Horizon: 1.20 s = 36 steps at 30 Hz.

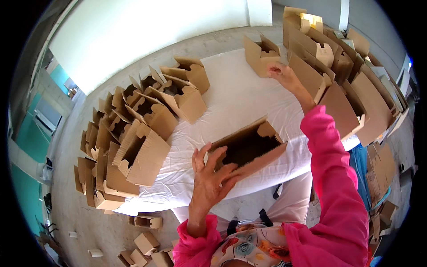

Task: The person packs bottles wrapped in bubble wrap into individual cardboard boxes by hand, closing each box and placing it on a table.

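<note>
An open-topped brown cardboard box stands in front of me at the near side of the white-covered table, its inside dark. My left hand is at its left end, fingers spread over the rim and gripping the box there. Farther off, my right hand reaches forward with its fingers curled together. Right beside those fingertips is a smaller-looking open box with raised flaps; I cannot tell whether they touch it. Whatever the curled fingers may hold is hidden.
Several open cardboard boxes crowd the table's left side. More boxes stand packed along the right, some with papers or small packs inside. Loose cartons lie on the floor at lower left. A blue bag hangs at right.
</note>
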Each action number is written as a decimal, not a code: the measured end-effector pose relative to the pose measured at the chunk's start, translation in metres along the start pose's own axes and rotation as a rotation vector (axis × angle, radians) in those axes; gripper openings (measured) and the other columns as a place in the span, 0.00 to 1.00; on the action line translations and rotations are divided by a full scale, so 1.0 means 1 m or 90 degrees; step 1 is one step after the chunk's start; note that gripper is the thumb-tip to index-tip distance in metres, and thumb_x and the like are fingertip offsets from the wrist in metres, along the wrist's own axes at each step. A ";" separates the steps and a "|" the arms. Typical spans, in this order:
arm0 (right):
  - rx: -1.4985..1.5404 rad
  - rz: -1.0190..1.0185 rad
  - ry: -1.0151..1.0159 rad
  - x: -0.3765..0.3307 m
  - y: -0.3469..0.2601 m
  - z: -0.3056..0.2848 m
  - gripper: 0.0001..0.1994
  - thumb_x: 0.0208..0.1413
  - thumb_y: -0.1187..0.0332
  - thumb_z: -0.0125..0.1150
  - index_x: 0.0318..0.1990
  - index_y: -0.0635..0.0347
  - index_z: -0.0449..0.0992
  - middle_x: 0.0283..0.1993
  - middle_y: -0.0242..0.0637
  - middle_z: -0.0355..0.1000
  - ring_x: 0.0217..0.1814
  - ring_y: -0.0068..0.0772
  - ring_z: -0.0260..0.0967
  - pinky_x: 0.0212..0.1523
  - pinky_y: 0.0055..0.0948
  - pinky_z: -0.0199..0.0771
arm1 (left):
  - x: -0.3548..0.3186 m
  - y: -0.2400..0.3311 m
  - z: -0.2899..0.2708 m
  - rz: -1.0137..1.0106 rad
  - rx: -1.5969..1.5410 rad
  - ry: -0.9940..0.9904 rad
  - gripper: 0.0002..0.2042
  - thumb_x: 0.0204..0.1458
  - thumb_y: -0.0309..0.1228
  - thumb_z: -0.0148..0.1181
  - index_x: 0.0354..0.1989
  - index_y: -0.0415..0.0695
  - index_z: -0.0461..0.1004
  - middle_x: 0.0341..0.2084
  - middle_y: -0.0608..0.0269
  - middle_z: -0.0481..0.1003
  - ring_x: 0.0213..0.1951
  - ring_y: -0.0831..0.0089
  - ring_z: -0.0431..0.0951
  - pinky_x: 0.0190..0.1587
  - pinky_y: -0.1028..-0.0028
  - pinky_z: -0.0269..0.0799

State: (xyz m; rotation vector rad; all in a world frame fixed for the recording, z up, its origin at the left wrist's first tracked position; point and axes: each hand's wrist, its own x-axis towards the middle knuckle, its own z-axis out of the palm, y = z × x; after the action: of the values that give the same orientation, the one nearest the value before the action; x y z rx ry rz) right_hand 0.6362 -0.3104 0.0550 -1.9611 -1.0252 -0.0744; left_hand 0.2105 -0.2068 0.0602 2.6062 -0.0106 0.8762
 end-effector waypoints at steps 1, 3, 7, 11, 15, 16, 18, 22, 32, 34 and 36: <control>-0.047 -0.009 0.047 0.024 0.017 0.008 0.23 0.49 0.60 0.65 0.50 0.62 0.73 0.52 0.42 0.72 0.54 0.37 0.70 0.53 0.32 0.69 | 0.000 0.001 -0.002 -0.011 0.002 0.002 0.14 0.35 0.35 0.72 0.33 0.51 0.80 0.54 0.58 0.68 0.62 0.47 0.56 0.61 0.39 0.47; -0.137 -0.031 0.140 0.065 0.037 0.025 0.27 0.46 0.59 0.66 0.54 0.62 0.71 0.57 0.44 0.69 0.59 0.43 0.67 0.56 0.34 0.67 | -0.003 0.000 -0.006 -0.043 0.001 -0.024 0.16 0.36 0.36 0.72 0.37 0.54 0.81 0.56 0.58 0.67 0.64 0.46 0.53 0.62 0.39 0.44; -0.272 -0.023 0.247 0.113 0.066 0.050 0.28 0.46 0.55 0.63 0.53 0.62 0.70 0.57 0.45 0.69 0.64 0.45 0.60 0.61 0.42 0.62 | -0.008 -0.006 -0.008 -0.088 -0.039 -0.082 0.20 0.37 0.37 0.72 0.43 0.58 0.81 0.57 0.58 0.67 0.66 0.46 0.51 0.64 0.39 0.40; -0.502 -0.045 0.060 0.123 0.080 0.060 0.25 0.45 0.55 0.63 0.46 0.64 0.74 0.50 0.49 0.71 0.58 0.48 0.64 0.58 0.45 0.63 | -0.009 -0.012 -0.009 -0.115 -0.094 -0.124 0.20 0.38 0.39 0.72 0.45 0.59 0.81 0.57 0.59 0.68 0.65 0.47 0.52 0.65 0.41 0.36; -0.575 -0.111 -0.007 0.102 0.083 0.060 0.16 0.43 0.58 0.61 0.33 0.63 0.78 0.35 0.47 0.74 0.45 0.51 0.69 0.48 0.47 0.69 | -0.005 -0.016 -0.010 -0.117 -0.122 -0.140 0.19 0.37 0.39 0.72 0.43 0.57 0.82 0.55 0.57 0.67 0.61 0.48 0.56 0.65 0.42 0.38; -0.555 -0.124 -0.002 0.093 0.084 0.057 0.15 0.44 0.59 0.60 0.31 0.62 0.78 0.34 0.47 0.74 0.43 0.52 0.70 0.47 0.46 0.69 | -0.004 -0.016 -0.010 -0.113 -0.128 -0.148 0.19 0.37 0.39 0.72 0.42 0.57 0.82 0.54 0.56 0.66 0.60 0.48 0.57 0.64 0.43 0.39; -0.513 -0.158 0.006 0.070 0.063 0.052 0.14 0.45 0.59 0.59 0.28 0.62 0.78 0.32 0.46 0.75 0.40 0.52 0.71 0.44 0.46 0.71 | -0.004 -0.015 -0.009 -0.110 -0.088 -0.141 0.19 0.36 0.39 0.72 0.42 0.56 0.82 0.53 0.55 0.65 0.58 0.48 0.57 0.64 0.44 0.41; -0.498 -0.146 -0.115 -0.010 0.006 0.012 0.12 0.45 0.62 0.59 0.31 0.63 0.78 0.35 0.48 0.75 0.40 0.49 0.72 0.43 0.43 0.72 | -0.005 -0.012 -0.005 -0.085 -0.088 -0.107 0.17 0.37 0.38 0.72 0.39 0.54 0.83 0.52 0.52 0.62 0.57 0.45 0.55 0.62 0.46 0.44; -0.044 0.123 -0.251 -0.018 -0.015 -0.043 0.19 0.59 0.62 0.56 0.53 0.63 0.72 0.49 0.34 0.74 0.53 0.28 0.69 0.53 0.26 0.69 | -0.009 -0.012 0.017 -0.021 -0.125 -0.024 0.13 0.41 0.37 0.69 0.37 0.52 0.83 0.55 0.50 0.62 0.60 0.43 0.53 0.61 0.45 0.48; 0.099 0.161 -0.182 -0.009 -0.006 -0.012 0.20 0.57 0.61 0.57 0.54 0.62 0.72 0.49 0.33 0.73 0.54 0.29 0.69 0.53 0.26 0.69 | -0.015 -0.020 0.022 -0.010 -0.124 -0.007 0.12 0.42 0.37 0.69 0.37 0.52 0.83 0.55 0.50 0.63 0.60 0.43 0.53 0.62 0.45 0.47; 0.651 0.320 -0.026 -0.033 -0.004 0.015 0.21 0.53 0.63 0.61 0.54 0.59 0.72 0.50 0.33 0.73 0.52 0.31 0.69 0.52 0.27 0.68 | -0.019 -0.026 0.025 0.006 -0.106 0.000 0.11 0.43 0.37 0.69 0.36 0.51 0.83 0.54 0.49 0.64 0.60 0.43 0.53 0.63 0.45 0.46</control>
State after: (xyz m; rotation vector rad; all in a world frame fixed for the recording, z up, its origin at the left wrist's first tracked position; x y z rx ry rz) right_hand 0.6067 -0.3194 0.0355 -1.1970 -0.4000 0.6461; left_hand 0.2131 -0.1943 0.0218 2.4538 -0.0928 0.8404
